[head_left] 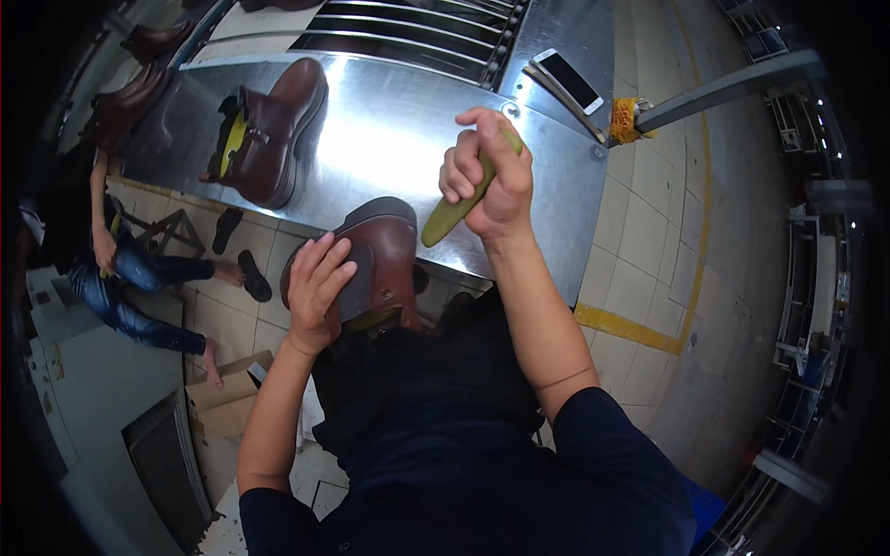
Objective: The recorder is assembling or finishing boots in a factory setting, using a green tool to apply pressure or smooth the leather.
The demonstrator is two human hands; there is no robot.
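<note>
A brown leather boot (397, 248) rests between my body and the table's near edge, its dark sole turned toward the upper left. My left hand (320, 283) lies on the sole side with its fingers stretched out; its thumb is hidden. To the right of the boot, raised above the metal table, my right hand (491, 176) is closed round a flat olive-green tool (451, 215) with a rounded, tapering end. That end points down toward the boot. Another brown boot (269, 139), with a yellow-green piece (233, 146) in its opening, lies on its side on the table.
The shiny metal table (371, 139) meets a roller conveyor (408, 32) at its far side. A white phone (567, 82) lies near the right corner, by a metal bar (723, 93). At left sits another person (130, 269); more brown boots (125, 107) stand beyond.
</note>
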